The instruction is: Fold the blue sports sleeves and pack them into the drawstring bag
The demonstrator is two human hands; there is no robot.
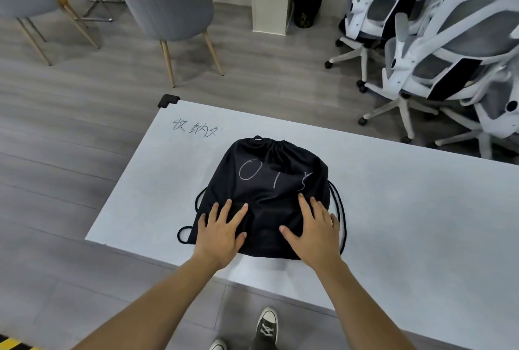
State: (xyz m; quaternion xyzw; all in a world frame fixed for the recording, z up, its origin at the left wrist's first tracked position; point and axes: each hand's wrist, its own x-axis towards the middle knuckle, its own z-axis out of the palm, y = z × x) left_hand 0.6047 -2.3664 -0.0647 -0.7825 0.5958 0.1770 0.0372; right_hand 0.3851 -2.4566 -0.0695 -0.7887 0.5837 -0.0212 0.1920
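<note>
A black drawstring bag (269,178) with chalk-like marks on its face lies on the white table (407,209), its cinched mouth pointing away from me. The bag bulges, and no blue sleeves show. My left hand (222,230) rests flat on the bag's near left part, fingers spread. Pressed flat on the near right part is my right hand (311,229), fingers apart as well. Black cords (338,209) trail out along the bag's right side, and a loop sticks out at its left near corner.
Handwritten marks (193,127) sit near the table's far left corner. Grey chairs (171,4) stand on the floor beyond the table, and white office chairs (438,40) are piled at the right. My shoes (266,324) show below the table's near edge.
</note>
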